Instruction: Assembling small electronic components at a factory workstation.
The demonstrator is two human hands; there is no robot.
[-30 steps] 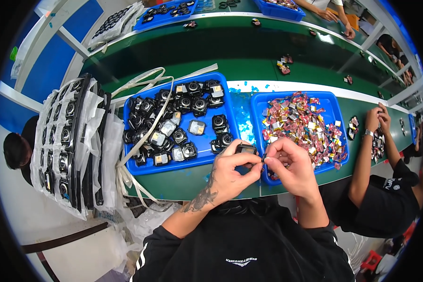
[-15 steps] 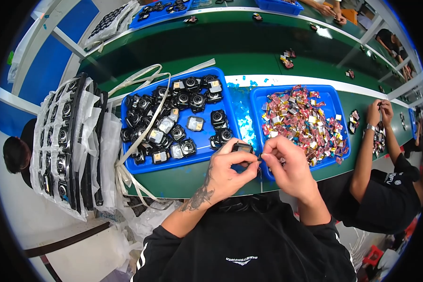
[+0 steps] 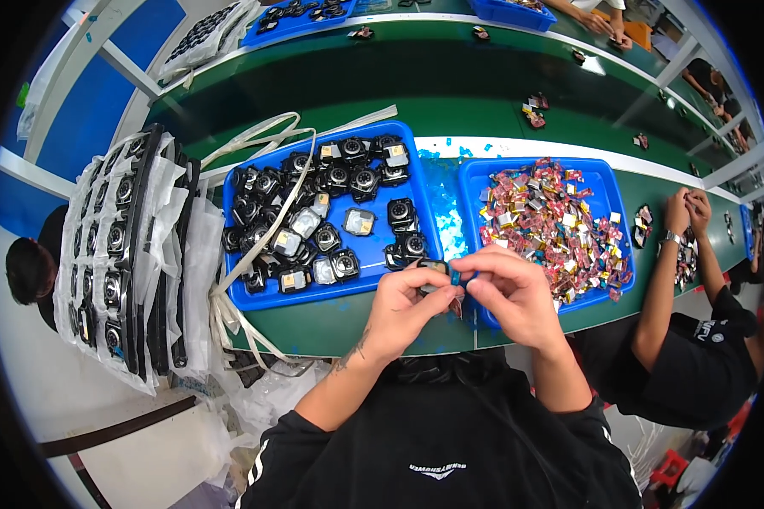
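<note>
Close together over the table's front edge, my two hands work on one small piece. My left hand [image 3: 409, 312] is closed around a dark watch case [image 3: 434, 265], mostly covered by fingers and thumb. A bit of blue film [image 3: 456, 276] shows at the fingertips of my right hand [image 3: 518, 297], which is pinched on it beside the case. Below the left thumb hangs a small reddish part [image 3: 457, 306], too small to name. Behind the left hand, a blue tray [image 3: 348, 291] holds many black watch cases. Another blue tray [image 3: 615, 182] holds a heap of small pink, white and yellow parts.
Scraps of blue film [image 3: 448, 222] lie between the trays. White straps [image 3: 307, 182] cross the left tray. Stacked trays of watch cases in plastic [image 3: 115, 246] stand at left. Beyond runs a green belt [image 3: 450, 76] with scattered parts. A co-worker [image 3: 679, 339] works at right.
Blue film now shows at my right fingertips, and a reddish part shows below the left thumb. My left hand has turned a little around the watch case. The view has shifted slightly.
</note>
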